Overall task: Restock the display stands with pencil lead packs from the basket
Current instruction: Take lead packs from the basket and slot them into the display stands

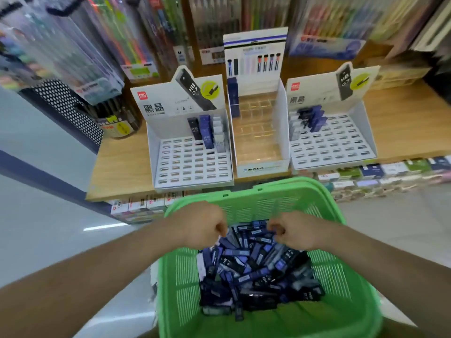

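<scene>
Both hands reach down into a green basket (341, 276) that sits below the near edge of the wooden desk (122, 164). Loose pencil lead packs (249, 262), dark blue and black, are heaped across the basket floor. The left grip (202, 225) is at the far left of the heap with its fingers curled under. Its fingertips are hidden, so I cannot tell whether it holds a pack. The right grip (297, 231) is at the far right of the heap, fingers curled and seemingly pinching the end of 1 blue pack, though the view is blurred there.

3 display stands line the desk's near edge. The left stand (170, 164) has a few upright packs (206, 132) in its back right slots. The middle stand (263, 168) has 1 dark blue pack (233, 96) in its back left corner. The right stand (341, 142) has a small cluster (310, 120) at its back left. A dark jar (119, 123) stands near the desk's far left corner.
</scene>
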Available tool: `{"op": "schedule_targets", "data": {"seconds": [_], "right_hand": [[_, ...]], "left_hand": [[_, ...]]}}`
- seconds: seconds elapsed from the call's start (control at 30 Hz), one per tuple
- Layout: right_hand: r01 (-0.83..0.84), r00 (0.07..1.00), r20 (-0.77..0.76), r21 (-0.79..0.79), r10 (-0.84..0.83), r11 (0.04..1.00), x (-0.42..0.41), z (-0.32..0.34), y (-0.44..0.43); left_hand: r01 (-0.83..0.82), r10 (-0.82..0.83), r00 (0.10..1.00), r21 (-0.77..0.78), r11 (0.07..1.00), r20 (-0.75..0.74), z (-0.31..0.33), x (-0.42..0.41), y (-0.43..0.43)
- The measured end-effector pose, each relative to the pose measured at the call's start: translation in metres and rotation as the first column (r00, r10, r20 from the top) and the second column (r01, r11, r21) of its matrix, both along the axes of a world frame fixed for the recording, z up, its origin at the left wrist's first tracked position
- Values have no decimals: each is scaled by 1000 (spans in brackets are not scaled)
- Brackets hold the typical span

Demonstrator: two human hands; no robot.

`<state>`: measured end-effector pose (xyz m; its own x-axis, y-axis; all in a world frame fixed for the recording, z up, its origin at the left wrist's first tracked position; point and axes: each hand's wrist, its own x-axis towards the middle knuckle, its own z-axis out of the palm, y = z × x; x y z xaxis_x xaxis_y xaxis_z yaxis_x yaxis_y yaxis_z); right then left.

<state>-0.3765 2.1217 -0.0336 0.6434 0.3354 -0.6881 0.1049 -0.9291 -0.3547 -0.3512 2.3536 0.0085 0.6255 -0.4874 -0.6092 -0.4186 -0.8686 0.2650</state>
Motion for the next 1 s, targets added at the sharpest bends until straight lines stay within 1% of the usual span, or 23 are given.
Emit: {"op": "schedule_targets", "data": {"seconds": [0.07, 0.13, 0.23, 0.3, 0.33, 0.43, 0.6, 0.67, 0.77, 0.83, 0.9, 0.97, 1.0], "right_hand": [[-25, 1000, -12, -65, 25, 998, -14, -30, -4], [-28, 1000, -14, -93, 26, 995, -26, -59, -6], [-18, 999, -53, -104, 12, 994, -39, -100, -8], [-43, 996, -80, -152, 32, 987, -44, -123, -11], [-63, 994, -95, -189, 45, 980, -46, -133, -13], [-81, 993, -110, -271, 52, 959, -50, -153, -15], [-40, 997, 54, -301, 59, 953, -50, -167, -11], [-74, 992, 73, -327, 104, 942, -48, -170, -6], [-172, 973, 73, -395, 217, 903, -50, -174, 0], [-176, 969, 100, -366, 227, 914, -51, -175, -2], [-178, 966, 126, -305, 225, 935, -48, -172, -7], [-195, 969, 105, -240, 225, 951, -43, -167, -12], [-175, 979, 72, -192, 192, 966, -42, -164, -13]], "left_hand": [[54, -49, 997, 102, 993, -51, -49, -31, -8], [34, -20, 997, 176, 984, -80, -93, -55, -14], [-50, 84, 981, 193, 980, -175, -147, -82, -22], [-70, 118, 966, 203, 977, -231, -175, -99, -28], [-81, 130, 964, 209, 975, -233, -186, -107, -30], [-130, 171, 970, 224, 966, -174, -206, -116, -35], [-174, 189, 979, 174, 969, -77, -211, -107, -31], [-159, 168, 985, 156, 975, -41, -208, -103, -30], [-118, 122, 992, 170, 978, -14, -207, -97, -24], [-114, 111, 994, 172, 978, 24, -206, -94, -23], [-121, 106, 990, 174, 977, 95, -204, -93, -23], [-108, 82, 986, 180, 978, 148, -204, -93, -23], [-111, 83, 984, 178, 978, 160, -204, -93, -22]]}}
